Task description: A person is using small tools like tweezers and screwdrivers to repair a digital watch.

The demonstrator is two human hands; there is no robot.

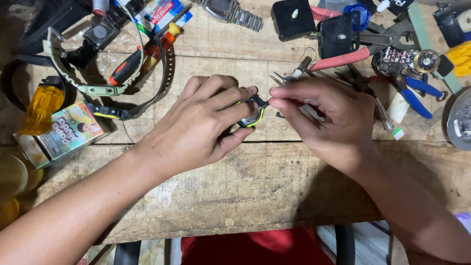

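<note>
Black watch case with a yellow-green rim sits at the middle of the worn wooden workbench, gripped in the left hand, whose fingers curl tightly around it so that only its right end shows past the fingertips. Right hand meets it from the other side, thumb and forefinger pinched narrow right at the case's edge; whether they hold some small part there cannot be told, since anything between them is too small to see.

Seen from the head camera, the bench around the hands is crowded. Just behind the right hand lie slim steel tweezers, and beyond them red-handled pliers and blue-handled pliers. Two square black clock movements rest near the far edge, beside a silver metal watch bracelet. Left of the hands, a pale green watch strap loops around a small black-and-red screwdriver, with an orange-handled screwdriver close by. At the far left stand a translucent amber tool handle and a small printed cardboard box. A round grey dish of tiny parts is cut off by the right edge of the view. Below the bench edge shows red cloth.
</note>
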